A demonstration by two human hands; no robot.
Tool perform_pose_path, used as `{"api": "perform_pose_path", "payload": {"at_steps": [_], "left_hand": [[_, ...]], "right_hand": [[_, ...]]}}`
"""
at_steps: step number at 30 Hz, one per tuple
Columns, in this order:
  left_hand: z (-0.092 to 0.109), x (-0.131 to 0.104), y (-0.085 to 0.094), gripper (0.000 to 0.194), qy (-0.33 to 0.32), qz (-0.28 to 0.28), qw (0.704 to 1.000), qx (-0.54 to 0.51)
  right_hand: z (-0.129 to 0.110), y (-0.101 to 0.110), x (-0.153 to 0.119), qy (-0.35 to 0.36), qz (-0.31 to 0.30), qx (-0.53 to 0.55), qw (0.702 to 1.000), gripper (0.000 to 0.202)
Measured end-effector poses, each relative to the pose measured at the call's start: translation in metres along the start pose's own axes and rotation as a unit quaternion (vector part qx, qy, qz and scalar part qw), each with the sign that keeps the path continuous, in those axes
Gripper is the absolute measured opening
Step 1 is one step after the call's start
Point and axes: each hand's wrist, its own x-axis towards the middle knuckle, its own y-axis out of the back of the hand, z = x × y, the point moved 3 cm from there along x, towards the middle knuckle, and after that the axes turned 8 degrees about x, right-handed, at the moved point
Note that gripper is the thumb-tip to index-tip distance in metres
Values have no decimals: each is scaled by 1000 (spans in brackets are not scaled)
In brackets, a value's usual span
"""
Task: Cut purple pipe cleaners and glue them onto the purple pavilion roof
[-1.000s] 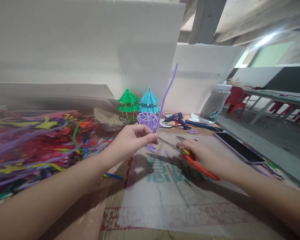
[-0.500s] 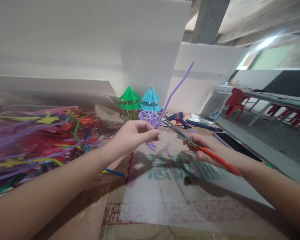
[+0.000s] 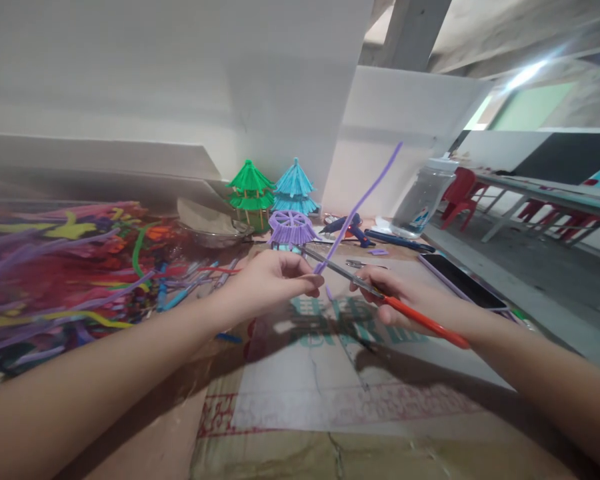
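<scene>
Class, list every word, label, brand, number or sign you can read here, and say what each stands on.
No text can be read with certainty.
Large teal characters, on or showing through the white sheet: too blurred and shadowed.
Blue-and-red label on the clear plastic bottle: too small.

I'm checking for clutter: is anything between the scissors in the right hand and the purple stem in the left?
Nothing visible is: in this view the scissors cross the purple stem just above the left hand, though whether they touch is unclear.
</scene>
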Motion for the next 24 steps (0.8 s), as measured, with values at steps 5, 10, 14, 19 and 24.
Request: {"api": "perform_pose_path", "payload": {"at_steps": [5,10,14,19,24], "left_hand": [[0,0,-2,22,26,-6,1000,-10],[1,1,-3,19,22,-6,1000,-9],[-2,3,-2,22,8,-6,1000,15],[-4,3,-1,23,7,-11,1000,16],[-3,2,-1,21,2,-14,1000,25]], "right_hand": [[-4,-2,-1,-21,-24,24,999,55],[-3,-2,-1,-46,-27,10,999,54],[-3,-2,0,-47,-25,2,999,56],[-2,-3,1,-30,-35,25,999,60],[-1,-3,-1,-11,-42,37,998,58]]}}
